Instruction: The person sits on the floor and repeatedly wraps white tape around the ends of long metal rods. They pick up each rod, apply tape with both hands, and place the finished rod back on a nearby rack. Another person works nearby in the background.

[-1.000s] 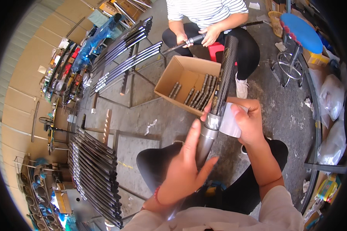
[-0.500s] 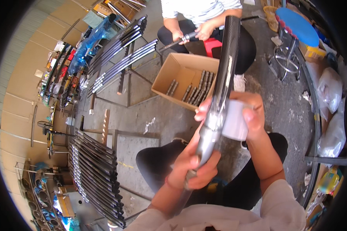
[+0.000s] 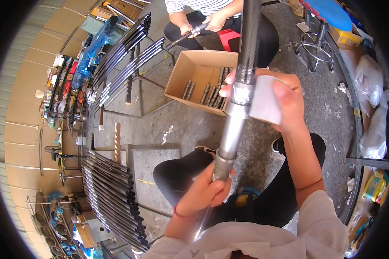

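Observation:
I hold a long rod upright in front of me: a black carbon tube joined to a silver metal fitting. My left hand grips the lower metal end. My right hand wraps a white cloth around the joint between tube and fitting. Both hands are closed on the rod.
A cardboard box with several metal fittings lies on the concrete floor. Beyond it a seated person handles another rod. Racks of black tubes stand at left, a stool and plastic bags at right.
The rod has risen and swung more upright, closer to the camera. My left hand slid down to the lower metal end; my right hand with the cloth stays at the joint.

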Motion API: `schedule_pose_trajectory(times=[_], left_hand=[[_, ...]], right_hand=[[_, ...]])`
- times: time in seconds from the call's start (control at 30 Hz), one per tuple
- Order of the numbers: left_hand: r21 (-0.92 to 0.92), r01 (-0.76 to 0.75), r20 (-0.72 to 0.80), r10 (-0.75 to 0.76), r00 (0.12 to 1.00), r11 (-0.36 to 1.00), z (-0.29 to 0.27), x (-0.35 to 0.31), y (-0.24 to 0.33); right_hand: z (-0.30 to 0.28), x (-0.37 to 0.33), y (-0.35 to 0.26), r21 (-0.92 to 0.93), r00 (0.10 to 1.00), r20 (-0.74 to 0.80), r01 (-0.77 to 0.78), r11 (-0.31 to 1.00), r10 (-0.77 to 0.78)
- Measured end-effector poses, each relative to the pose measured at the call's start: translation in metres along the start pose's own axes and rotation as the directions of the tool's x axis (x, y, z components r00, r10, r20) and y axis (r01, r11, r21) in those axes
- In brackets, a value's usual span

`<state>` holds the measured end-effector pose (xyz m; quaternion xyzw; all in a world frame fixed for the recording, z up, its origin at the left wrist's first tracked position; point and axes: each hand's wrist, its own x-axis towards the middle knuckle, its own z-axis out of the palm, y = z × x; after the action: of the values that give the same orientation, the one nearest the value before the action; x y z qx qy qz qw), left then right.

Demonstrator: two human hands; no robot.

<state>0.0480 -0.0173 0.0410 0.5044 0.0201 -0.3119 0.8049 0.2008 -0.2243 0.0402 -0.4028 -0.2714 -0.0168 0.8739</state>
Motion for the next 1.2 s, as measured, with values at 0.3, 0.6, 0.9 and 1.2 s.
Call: schedule_pose_trajectory(times=[0.3, 0.6, 0.9, 1.2], left_hand=[[0.822, -0.052, -0.228, 0.411, 0.883, 0.568, 0.012, 0.01, -0.013], [-0.406, 0.148, 0.297, -0.023, 0.954, 0.902, 0.008, 0.001, -0.003], [0.207, -0.058, -0.162, 0.093, 0.982, 0.977, 0.014, 0.009, 0.01], [0.682, -0.094, -0.309, 0.403, 0.862, 0.725, 0.023, 0.017, 0.006]], right_hand=[[-0.002, 0.001, -0.002, -0.104, 0.992, -0.117, -0.051, 0.993, 0.039], [0.009, 0.004, -0.008, 0.067, 0.994, 0.111, 0.01, 0.998, -0.018], [0.011, 0.0, 0.012, 0.083, 0.996, -0.017, 0.092, 0.992, -0.091], [0.001, -0.009, 0.017, 0.016, 0.999, -0.034, 0.018, 1.0, -0.017]])
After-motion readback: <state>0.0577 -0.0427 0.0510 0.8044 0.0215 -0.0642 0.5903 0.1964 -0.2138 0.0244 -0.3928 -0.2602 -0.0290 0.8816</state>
